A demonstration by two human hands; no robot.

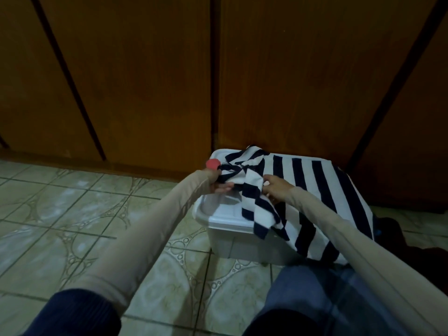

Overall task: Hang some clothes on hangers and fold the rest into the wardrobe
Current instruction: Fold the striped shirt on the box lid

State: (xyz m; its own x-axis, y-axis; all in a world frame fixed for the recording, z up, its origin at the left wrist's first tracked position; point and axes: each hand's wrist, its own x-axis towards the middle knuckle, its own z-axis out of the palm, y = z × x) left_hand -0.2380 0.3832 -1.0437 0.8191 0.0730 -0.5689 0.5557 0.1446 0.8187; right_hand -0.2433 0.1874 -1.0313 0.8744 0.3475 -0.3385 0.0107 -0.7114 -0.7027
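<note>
One striped garment (315,190), navy and white bands, lies draped over one white plastic bin (218,219)'s lid, bunched at its left end. Left hand (215,183) grips that bunch; right hand (276,190) pinches fabric just beside it.

no readable text, no labels, no brands, no numbers anywhere in view
</note>
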